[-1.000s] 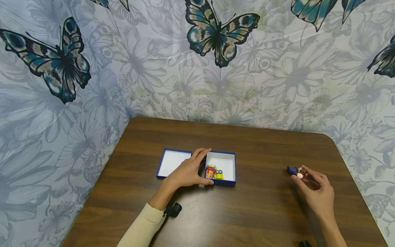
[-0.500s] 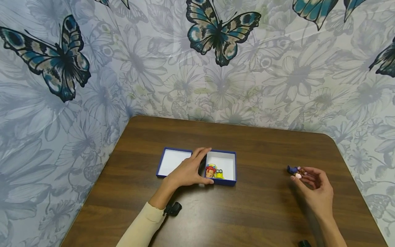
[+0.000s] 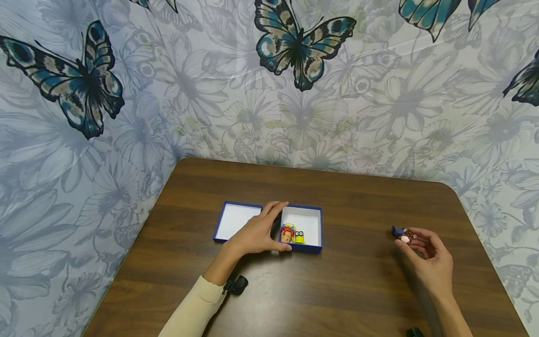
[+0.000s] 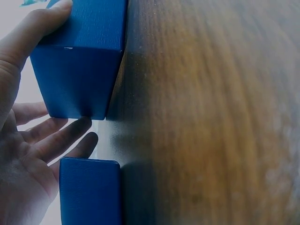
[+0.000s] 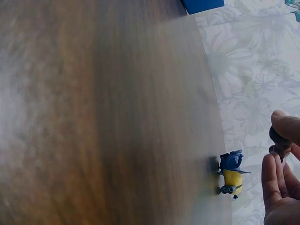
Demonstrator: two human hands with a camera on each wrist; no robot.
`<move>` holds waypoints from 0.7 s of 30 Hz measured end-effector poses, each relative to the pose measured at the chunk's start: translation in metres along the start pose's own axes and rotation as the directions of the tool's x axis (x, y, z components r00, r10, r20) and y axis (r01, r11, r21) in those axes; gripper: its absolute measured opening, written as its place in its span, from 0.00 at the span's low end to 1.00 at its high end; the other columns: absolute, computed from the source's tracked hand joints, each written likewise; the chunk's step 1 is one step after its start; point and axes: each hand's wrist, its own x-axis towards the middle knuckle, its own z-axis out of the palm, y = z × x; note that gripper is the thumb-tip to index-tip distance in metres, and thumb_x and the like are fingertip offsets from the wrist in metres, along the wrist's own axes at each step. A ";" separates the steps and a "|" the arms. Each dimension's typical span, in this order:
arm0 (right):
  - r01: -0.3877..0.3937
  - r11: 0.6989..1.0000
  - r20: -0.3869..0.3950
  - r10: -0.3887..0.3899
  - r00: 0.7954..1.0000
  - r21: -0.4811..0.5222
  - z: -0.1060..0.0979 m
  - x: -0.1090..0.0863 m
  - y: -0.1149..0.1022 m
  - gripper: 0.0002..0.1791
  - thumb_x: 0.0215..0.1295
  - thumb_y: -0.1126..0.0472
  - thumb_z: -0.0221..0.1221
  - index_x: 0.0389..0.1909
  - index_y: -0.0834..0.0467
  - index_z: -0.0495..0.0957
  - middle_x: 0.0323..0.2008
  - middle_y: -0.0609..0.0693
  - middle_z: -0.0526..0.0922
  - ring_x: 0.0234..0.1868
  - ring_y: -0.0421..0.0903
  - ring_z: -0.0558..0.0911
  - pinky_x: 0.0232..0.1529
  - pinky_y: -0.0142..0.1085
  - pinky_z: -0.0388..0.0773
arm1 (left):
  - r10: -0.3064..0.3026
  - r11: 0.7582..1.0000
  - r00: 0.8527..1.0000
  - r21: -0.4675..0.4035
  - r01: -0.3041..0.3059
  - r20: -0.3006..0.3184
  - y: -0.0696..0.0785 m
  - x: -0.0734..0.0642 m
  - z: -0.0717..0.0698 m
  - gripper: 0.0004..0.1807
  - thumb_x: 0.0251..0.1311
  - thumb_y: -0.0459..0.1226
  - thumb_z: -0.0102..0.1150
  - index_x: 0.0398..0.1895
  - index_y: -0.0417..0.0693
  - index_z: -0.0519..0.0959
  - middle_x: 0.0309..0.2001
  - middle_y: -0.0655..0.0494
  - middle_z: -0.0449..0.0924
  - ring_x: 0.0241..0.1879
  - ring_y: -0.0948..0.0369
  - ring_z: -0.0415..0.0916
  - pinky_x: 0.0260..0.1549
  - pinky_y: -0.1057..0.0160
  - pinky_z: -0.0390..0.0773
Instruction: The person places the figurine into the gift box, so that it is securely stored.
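Note:
My left hand (image 3: 254, 233) holds the left side of an open blue box (image 3: 306, 249), thumb on its front wall and fingers reaching the back. In the left wrist view the thumb presses the blue box (image 4: 77, 82). Inside stand a red-and-yellow toy figure (image 3: 288, 232) and a yellow big-eyed figure (image 3: 299, 238). At the right, my right hand (image 3: 431, 262) pinches a small dark brown figure (image 5: 280, 136) between thumb and fingers, partly hidden. Just past it, a minion figurine (image 5: 231, 174) in blue with goggles lies on the table, apart from the fingers in the right wrist view.
A shallow box lid (image 3: 237, 221), white inside with blue edges, lies left of the box, partly behind my left hand. Both rest on a brown wooden table (image 3: 337, 290). A butterfly-patterned cloth (image 3: 316, 121) hangs behind the table's far edge.
My right hand has shifted slightly left with the brown figure, and its fingers have curled in more, covering more of it. The left hand and box stay put.

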 end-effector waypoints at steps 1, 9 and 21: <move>0.013 1.000 0.004 -0.013 1.000 -0.008 0.000 0.000 -0.001 0.29 0.54 0.84 0.73 0.58 0.72 0.81 0.50 0.43 0.88 0.42 0.32 0.86 0.46 0.19 0.82 | 0.002 1.000 1.000 0.002 -0.002 -0.001 0.000 0.000 0.000 0.68 0.47 0.65 0.82 0.88 0.61 0.52 0.83 0.57 0.57 0.62 0.48 0.81 0.65 0.41 0.80; -0.020 1.000 0.032 0.019 0.999 0.021 0.002 0.004 -0.001 0.28 0.55 0.84 0.71 0.59 0.72 0.81 0.51 0.41 0.89 0.42 0.32 0.86 0.47 0.19 0.81 | 0.005 1.000 1.000 0.015 -0.005 0.001 0.000 0.000 -0.001 0.69 0.47 0.64 0.82 0.88 0.61 0.51 0.83 0.56 0.56 0.62 0.47 0.81 0.66 0.41 0.80; -0.050 0.997 0.083 0.044 0.996 0.066 0.006 0.003 -0.001 0.27 0.56 0.83 0.71 0.59 0.74 0.80 0.51 0.42 0.88 0.43 0.33 0.85 0.47 0.19 0.82 | 0.009 1.000 1.000 0.007 -0.009 0.001 0.001 0.000 -0.001 0.69 0.47 0.63 0.83 0.88 0.60 0.52 0.83 0.55 0.56 0.61 0.46 0.81 0.65 0.41 0.80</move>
